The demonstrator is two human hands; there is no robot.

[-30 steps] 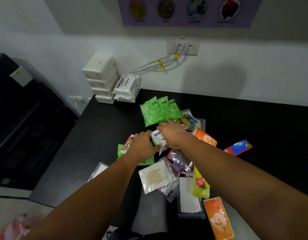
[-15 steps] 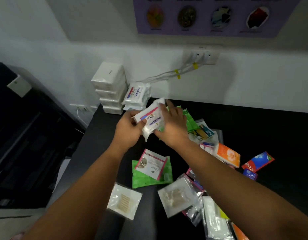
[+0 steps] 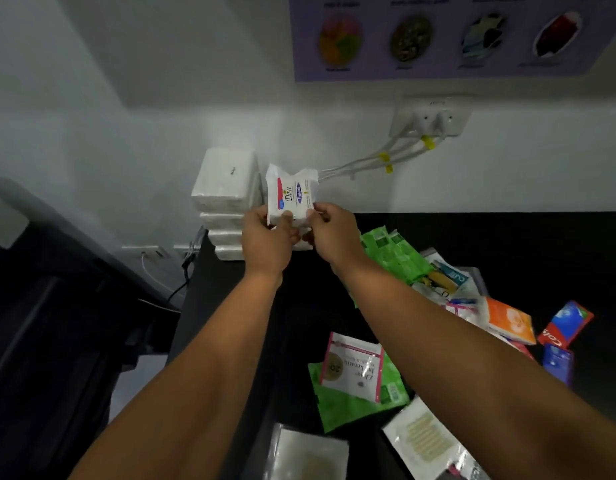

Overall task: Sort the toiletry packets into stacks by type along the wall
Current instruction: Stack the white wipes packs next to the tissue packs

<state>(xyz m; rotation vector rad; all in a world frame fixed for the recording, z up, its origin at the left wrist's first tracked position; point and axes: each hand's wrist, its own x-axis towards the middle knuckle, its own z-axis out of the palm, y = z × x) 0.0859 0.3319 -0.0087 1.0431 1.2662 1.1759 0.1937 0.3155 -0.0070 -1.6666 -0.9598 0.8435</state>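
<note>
Dove soap packet (image 3: 290, 199): white wrapped bar with its printed face toward the camera. It is held upright in the air at the far left of the table, close to the wall (image 3: 161, 133).
Left hand (image 3: 266, 237): fingers are curled round the packet's lower left corner, with the thumb laid on the printed face.
Right hand (image 3: 334, 233): the packet's lower right edge is pinched between thumb and fingers.
White packet stack (image 3: 227, 188): plain white packs are piled against the wall at the far left corner. Whether it touches the held packet or sits just beside it cannot be told.
Step in hand: judged to be placement of one sorted packet at the wall.
Next move: the packet would need lowering flat just right of the white stack, squared to the wall, then release by both hands. A white edge (image 3: 305, 244) shows below the hands; whether it is a matching pile cannot be told.
Edges: the left edge of the black table (image 3: 507, 244) runs just beside the white stack, so little margin is left on that side.
Cables (image 3: 369, 161): white leads from the wall socket descend behind the packet and could be snagged.
Open room: bare tabletop is seen along the far wall, right of the hands.
Unsorted remainder: green sachets (image 3: 393, 254) lie just right of the right wrist. An orange packet (image 3: 511, 320) and a cotton bud packet (image 3: 421, 438) lie nearer.
</note>
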